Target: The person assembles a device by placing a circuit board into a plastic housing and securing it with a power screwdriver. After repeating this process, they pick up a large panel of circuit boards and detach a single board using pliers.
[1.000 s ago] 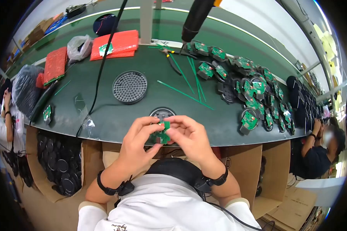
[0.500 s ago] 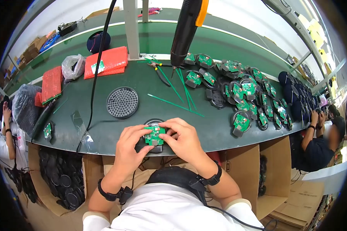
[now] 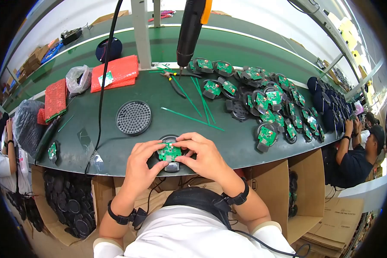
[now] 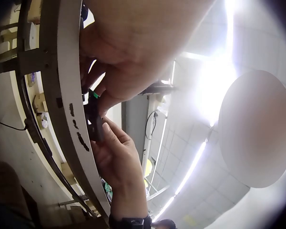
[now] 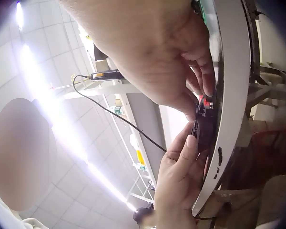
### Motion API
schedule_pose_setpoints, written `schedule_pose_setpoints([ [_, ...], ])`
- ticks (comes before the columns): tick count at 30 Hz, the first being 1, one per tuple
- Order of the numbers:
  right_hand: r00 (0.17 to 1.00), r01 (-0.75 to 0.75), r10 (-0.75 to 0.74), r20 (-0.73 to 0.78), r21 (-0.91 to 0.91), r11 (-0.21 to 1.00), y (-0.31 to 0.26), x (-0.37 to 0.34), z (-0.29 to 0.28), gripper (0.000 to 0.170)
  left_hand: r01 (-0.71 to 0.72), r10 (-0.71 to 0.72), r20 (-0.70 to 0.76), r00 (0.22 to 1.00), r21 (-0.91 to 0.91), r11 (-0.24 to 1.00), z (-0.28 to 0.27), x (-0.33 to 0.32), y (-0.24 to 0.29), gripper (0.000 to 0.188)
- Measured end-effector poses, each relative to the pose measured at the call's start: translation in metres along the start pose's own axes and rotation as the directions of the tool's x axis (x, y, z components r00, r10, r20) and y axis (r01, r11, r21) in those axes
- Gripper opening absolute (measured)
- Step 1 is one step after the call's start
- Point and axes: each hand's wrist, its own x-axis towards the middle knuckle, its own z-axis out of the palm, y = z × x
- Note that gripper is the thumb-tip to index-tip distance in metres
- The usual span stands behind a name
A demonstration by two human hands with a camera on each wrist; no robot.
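Observation:
In the head view a green circuit board (image 3: 169, 152) lies flat over a black round housing (image 3: 172, 167) near the table's front edge. My left hand (image 3: 142, 161) pinches the board's left side between thumb and fingers. On the opposite side, my right hand (image 3: 203, 157) grips the right edge, thumb near the lower corner. The housing's dark rim shows above and below the board; the hands cover its sides. From the right wrist, the dark housing (image 5: 207, 126) appears edge-on between both hands, close to the table edge.
Many black housings with green boards (image 3: 267, 136) are heaped at the right. A power screwdriver (image 3: 188, 36) hangs over the back, near pliers (image 3: 176, 86) and green strips (image 3: 192, 118). A round perforated black part (image 3: 133, 118) sits left of centre, beside a hanging cable (image 3: 102, 94).
The circuit board has gone from tilted upright between my fingers to lying flat over the housing. Both hands have lowered with it and spread slightly apart. The head view has also shifted.

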Motion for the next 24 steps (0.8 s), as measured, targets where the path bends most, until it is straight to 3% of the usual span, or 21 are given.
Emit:
schedule_pose_setpoints([
  [2,0.998,-0.003,0.004,0.056,-0.022,1.0,-0.001,0.002,-0.004,0.043,-0.013,0.013,0.0,1.0,0.01,1.0,0.002,0.003,-0.001,0.047],
  [5,0.995,-0.03,0.02,0.1,0.093,0.995,0.008,0.003,-0.004,0.042,-0.049,0.049,-0.002,0.999,0.018,0.999,0.0,0.003,-0.008,0.046],
  [9,0.994,0.048,-0.037,0.098,-0.111,0.993,-0.002,0.007,-0.007,0.042,-0.047,0.047,0.009,0.999,-0.003,0.999,0.001,0.0,-0.012,0.051],
  [10,0.989,0.13,-0.114,0.094,-0.186,0.974,0.002,0.007,-0.007,0.042,-0.027,0.027,-0.004,1.0,0.007,1.0,0.001,-0.002,-0.014,0.051],
  [18,0.982,0.157,-0.121,0.143,-0.268,0.951,-0.005,0.007,-0.008,0.044,-0.117,0.116,0.178,0.977,-0.006,0.993,-0.015,-0.013,-0.015,0.069],
  [24,0.973,0.176,-0.126,0.194,-0.265,0.948,-0.006,0.003,-0.011,0.045,-0.153,0.141,0.126,0.982,0.096,0.984,-0.001,-0.013,-0.014,0.065],
])
